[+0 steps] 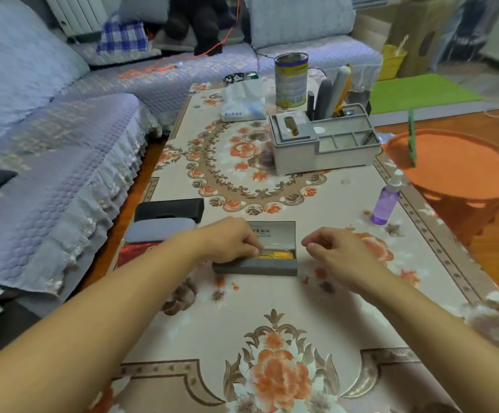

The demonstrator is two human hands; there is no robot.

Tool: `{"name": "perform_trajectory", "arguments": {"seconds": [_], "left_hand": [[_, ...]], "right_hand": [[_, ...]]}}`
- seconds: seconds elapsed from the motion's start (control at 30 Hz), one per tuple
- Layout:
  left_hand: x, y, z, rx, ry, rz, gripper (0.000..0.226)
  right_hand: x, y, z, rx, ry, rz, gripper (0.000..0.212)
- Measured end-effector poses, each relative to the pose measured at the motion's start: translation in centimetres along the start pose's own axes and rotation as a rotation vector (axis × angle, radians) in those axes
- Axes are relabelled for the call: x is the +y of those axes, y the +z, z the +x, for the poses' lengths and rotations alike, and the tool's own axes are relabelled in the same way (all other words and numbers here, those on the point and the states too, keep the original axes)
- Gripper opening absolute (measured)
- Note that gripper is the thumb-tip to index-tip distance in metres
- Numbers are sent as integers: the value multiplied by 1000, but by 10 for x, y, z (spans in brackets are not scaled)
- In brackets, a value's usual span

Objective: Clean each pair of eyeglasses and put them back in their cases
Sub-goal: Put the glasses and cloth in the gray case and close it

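An open grey glasses case (257,267) lies in the middle of the table, its lid (278,234) tipped back. Inside it a yellow cloth (275,255) shows, with thin-framed eyeglasses on top, mostly hidden. My left hand (227,240) reaches into the case and pinches the eyeglasses at the frame. My right hand (334,251) hovers just right of the case, fingers loosely curled and holding nothing. At the table's left edge lie a shut black case (169,209), a shut grey-blue case (160,230) and a red case (136,252).
A purple spray bottle (386,201) stands to the right. Farther back stand a grey desk organiser (319,141), a tissue pack (242,101) and a tin can (290,80). An orange basket (462,168) sits off the right edge. A sofa (48,162) runs along the left.
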State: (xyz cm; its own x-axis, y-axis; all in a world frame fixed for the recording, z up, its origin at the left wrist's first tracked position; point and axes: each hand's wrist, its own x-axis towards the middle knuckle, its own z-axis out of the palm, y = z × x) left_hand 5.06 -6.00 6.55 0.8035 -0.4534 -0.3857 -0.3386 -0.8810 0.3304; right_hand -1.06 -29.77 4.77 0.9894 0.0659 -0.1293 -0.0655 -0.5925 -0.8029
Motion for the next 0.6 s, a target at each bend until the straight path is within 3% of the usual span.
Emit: {"name": "perform_trajectory", "arguments": {"seconds": [0.2, 0.43, 0.6], "left_hand": [[-5, 9, -4, 19, -7, -6, 27], [-17, 27, -7, 293, -108, -238, 10], [-12, 37, -4, 369, -189, -260, 16]], "right_hand": [[-10, 25, 23, -31, -13, -149, 22], [-9, 36, 45, 69, -45, -135, 35], [-6, 35, 54, 67, -28, -119, 39]]}}
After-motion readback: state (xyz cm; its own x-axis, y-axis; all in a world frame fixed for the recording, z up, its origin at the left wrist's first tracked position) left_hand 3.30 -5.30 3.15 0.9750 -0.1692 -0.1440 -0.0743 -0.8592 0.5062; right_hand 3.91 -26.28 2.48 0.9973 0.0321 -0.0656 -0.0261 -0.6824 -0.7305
